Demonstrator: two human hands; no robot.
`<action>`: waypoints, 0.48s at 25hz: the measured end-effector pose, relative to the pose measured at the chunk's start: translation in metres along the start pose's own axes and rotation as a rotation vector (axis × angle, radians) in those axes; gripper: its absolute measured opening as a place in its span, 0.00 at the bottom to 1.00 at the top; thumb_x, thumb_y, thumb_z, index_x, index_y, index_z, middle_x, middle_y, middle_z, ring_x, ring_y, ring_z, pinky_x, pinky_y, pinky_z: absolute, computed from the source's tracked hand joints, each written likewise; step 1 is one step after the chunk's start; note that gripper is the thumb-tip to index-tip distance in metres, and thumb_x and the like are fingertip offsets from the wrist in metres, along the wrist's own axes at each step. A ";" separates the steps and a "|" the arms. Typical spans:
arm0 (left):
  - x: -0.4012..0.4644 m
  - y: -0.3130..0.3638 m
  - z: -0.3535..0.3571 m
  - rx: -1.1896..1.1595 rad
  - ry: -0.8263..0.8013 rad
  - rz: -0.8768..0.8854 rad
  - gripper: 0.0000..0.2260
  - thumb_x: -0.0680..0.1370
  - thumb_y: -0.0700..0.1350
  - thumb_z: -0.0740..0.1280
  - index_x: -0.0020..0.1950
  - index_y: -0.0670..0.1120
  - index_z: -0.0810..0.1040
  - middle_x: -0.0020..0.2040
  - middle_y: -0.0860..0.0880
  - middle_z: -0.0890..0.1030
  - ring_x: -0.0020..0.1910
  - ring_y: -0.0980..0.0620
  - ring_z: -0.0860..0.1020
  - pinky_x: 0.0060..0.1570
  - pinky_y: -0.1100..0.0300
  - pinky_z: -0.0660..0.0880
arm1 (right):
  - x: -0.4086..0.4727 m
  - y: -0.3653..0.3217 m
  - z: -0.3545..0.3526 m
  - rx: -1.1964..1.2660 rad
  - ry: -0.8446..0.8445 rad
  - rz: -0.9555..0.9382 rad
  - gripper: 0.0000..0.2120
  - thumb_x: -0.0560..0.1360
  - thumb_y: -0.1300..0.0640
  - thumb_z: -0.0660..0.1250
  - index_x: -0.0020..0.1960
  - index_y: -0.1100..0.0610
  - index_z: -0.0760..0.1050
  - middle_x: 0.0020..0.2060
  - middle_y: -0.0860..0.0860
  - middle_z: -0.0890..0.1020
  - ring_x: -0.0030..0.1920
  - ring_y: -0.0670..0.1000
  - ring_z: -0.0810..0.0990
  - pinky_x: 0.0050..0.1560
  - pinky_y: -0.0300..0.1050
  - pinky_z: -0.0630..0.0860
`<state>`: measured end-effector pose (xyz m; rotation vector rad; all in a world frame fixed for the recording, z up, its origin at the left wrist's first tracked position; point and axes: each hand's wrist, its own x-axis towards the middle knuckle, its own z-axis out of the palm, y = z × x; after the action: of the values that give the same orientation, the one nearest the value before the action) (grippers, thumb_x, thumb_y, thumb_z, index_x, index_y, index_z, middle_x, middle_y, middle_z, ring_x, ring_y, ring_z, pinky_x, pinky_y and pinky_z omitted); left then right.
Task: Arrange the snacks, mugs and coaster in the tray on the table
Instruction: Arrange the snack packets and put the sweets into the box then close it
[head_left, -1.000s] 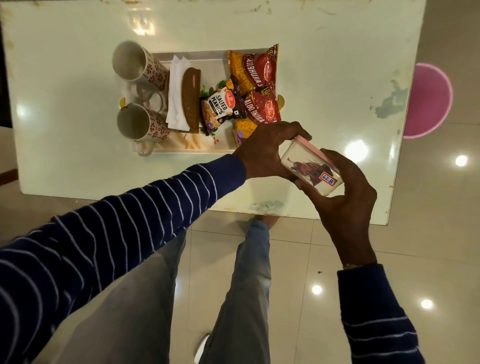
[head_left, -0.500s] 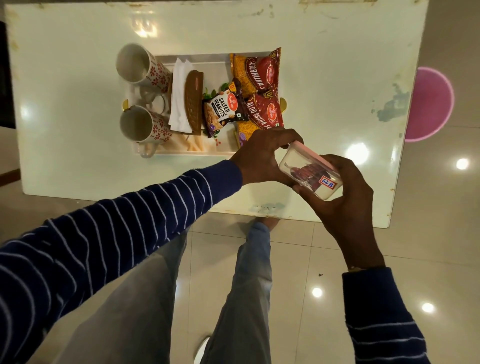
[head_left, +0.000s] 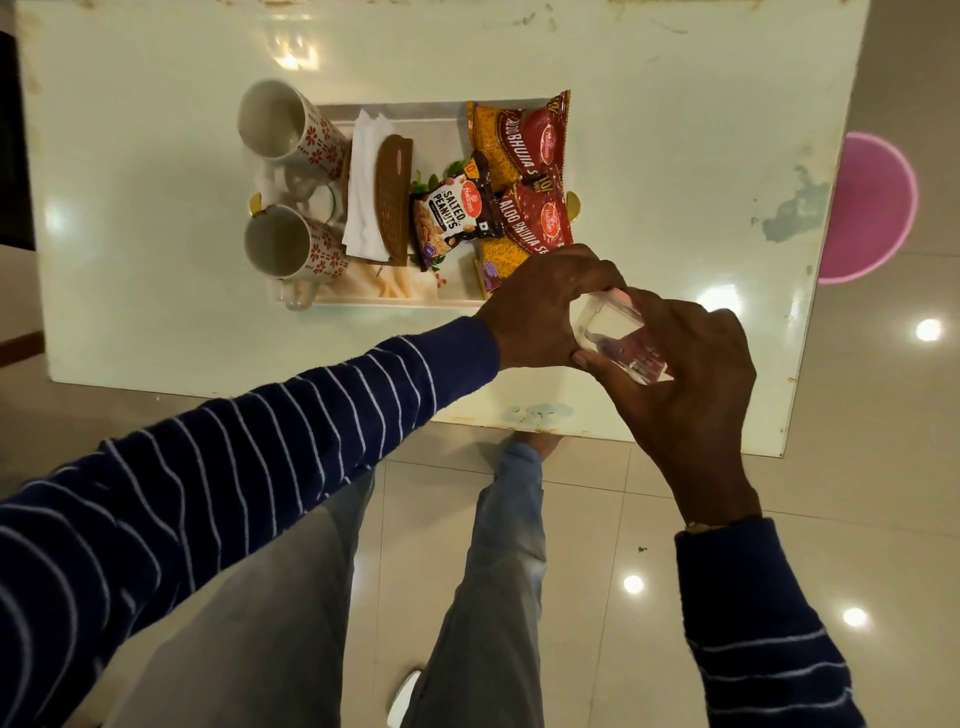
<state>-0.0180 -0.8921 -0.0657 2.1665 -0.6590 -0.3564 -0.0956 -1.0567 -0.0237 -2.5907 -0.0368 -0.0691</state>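
Since the earlier frame the clear box (head_left: 621, 340) has turned in the grip, its label now mostly hidden. Both hands clasp it above the table's (head_left: 156, 322) near edge: right hand (head_left: 680, 379) underneath, left hand (head_left: 540, 312) over its far-left end. Just beyond the left hand sits the tray (head_left: 436, 130), holding two bhujia packets (head_left: 524, 171), salted peanuts (head_left: 454, 215), a brown coaster (head_left: 393, 195) on tissue (head_left: 363, 176), then two mugs (head_left: 291, 182) farthest left.
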 end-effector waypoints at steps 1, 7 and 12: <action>0.001 0.000 0.000 -0.011 -0.020 0.002 0.24 0.62 0.45 0.83 0.51 0.37 0.81 0.46 0.39 0.83 0.45 0.41 0.80 0.44 0.51 0.78 | -0.001 0.000 0.000 -0.004 0.008 -0.007 0.28 0.68 0.42 0.78 0.59 0.61 0.81 0.46 0.57 0.85 0.43 0.58 0.81 0.49 0.44 0.71; 0.002 0.003 0.004 -0.399 -0.040 -0.153 0.38 0.59 0.46 0.85 0.65 0.43 0.72 0.58 0.54 0.76 0.58 0.59 0.76 0.55 0.62 0.75 | -0.002 0.007 -0.014 0.311 0.029 0.184 0.28 0.69 0.46 0.79 0.62 0.60 0.77 0.53 0.52 0.83 0.53 0.46 0.79 0.53 0.33 0.72; -0.003 -0.002 0.004 -0.471 -0.063 -0.260 0.35 0.62 0.44 0.83 0.65 0.49 0.71 0.58 0.63 0.75 0.57 0.70 0.74 0.58 0.73 0.72 | -0.005 0.017 -0.022 0.705 -0.059 0.292 0.29 0.69 0.53 0.79 0.63 0.58 0.68 0.58 0.56 0.76 0.61 0.54 0.78 0.64 0.54 0.76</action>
<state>-0.0216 -0.8921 -0.0693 1.7904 -0.2859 -0.6500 -0.1007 -1.0825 -0.0143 -1.8700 0.2511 0.1100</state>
